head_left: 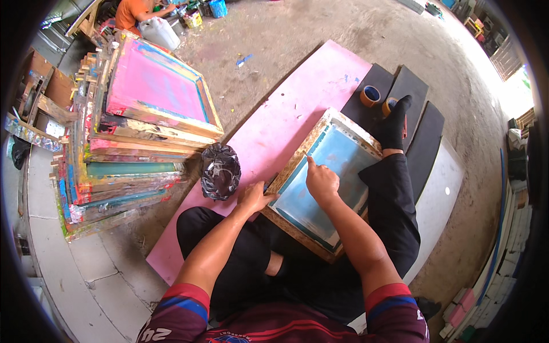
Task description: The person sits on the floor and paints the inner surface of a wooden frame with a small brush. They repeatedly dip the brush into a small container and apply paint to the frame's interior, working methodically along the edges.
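Observation:
A screen-printing frame (337, 171) with a worn wooden border and blue-grey mesh lies tilted across my lap and legs. My left hand (255, 198) grips its left border, the thumb on the wood and the other fingers partly hidden. A small dark item (267, 186) shows beside those fingers, too small to name. Over the mesh, my right hand (322, 182) has its index finger stretched out to the inner edge of the left border. The remaining fingers of that hand are curled, and I see nothing held in them.
A black-bag-lined container (221, 171) stands left of my left hand. Beyond it rises a stack of screen frames (163, 114). Pink board (303, 86) and black mats (426, 134) lie beneath me. A tape roll (370, 95) sits near my foot. Another person (134, 14) is at far left.

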### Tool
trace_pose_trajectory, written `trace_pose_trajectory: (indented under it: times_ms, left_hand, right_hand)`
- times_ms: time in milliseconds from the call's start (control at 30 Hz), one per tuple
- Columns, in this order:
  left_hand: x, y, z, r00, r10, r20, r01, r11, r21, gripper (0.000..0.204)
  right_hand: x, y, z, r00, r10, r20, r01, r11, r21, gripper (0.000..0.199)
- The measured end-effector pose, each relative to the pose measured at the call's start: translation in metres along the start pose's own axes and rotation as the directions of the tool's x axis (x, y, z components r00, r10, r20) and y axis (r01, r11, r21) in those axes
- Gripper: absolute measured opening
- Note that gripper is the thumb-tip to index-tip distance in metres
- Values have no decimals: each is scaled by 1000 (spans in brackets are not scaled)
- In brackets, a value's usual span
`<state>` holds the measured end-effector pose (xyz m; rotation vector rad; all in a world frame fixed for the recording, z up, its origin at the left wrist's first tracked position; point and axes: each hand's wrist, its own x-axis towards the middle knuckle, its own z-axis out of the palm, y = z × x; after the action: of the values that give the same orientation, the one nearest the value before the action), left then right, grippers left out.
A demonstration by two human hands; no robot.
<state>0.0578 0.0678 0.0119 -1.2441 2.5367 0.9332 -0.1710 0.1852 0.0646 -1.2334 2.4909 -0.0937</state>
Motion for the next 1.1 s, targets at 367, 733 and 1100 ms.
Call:
trace_pose_trajectory:
  times_ms: [367, 733, 1100]
  left_hand:
    - [-4, 20, -19, 1000, 15, 11, -15, 1000, 14, 75]
    - [-1, 19, -18, 999, -1, 40, 1, 1000, -3, 77]
    - [6, 9, -4, 1000, 23, -1, -23, 1000, -15, 76]
  right_hand:
    - [12, 37, 23, 999, 39, -30, -18, 849, 529, 43]
    - [15, 46, 34, 995, -47, -93, 88, 857, 507, 46]
    - [20, 57, 33, 996, -58, -69, 82, 896, 435, 44]
